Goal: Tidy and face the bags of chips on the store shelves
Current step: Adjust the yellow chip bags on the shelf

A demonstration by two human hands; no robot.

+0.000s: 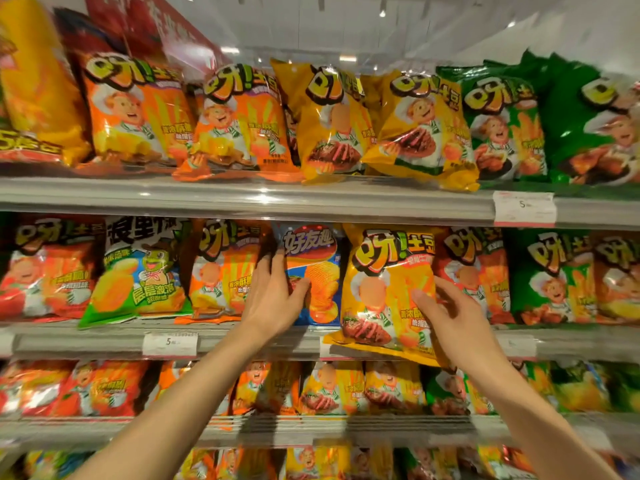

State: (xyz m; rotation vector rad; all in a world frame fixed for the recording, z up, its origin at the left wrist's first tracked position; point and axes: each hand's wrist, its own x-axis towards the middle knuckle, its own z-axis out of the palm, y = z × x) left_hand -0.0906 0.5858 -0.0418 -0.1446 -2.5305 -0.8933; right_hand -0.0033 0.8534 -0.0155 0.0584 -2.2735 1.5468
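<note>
1. The person's left hand (pixel 277 296) lies on the left edge of a glossy blue crinkle-cut chip bag (pixel 317 275) on the middle shelf; the fingers wrap behind that edge while the thumb presses its front, so the bag is pinched along its side, probably to pull it forward or lift it out, since it is the only blue bag in a run of orange ones.
2. The right hand (pixel 446 306) meets the right side of a shiny yellow foil chip bag with a steak picture (pixel 384 289); the fingers are loosely spread, the thumb lying across the front. Whether the fingers behind actually grip the bag cannot be told.
3. The yellow bag tilts, its bottom corner hanging over the grey metal shelf rail (pixel 242 341) and covering part of the price strip, which suggests it is being steadied for straightening.
4. Just beside the left hand, an orange fries bag (pixel 221 268) stands upright, already faced outward.
</note>
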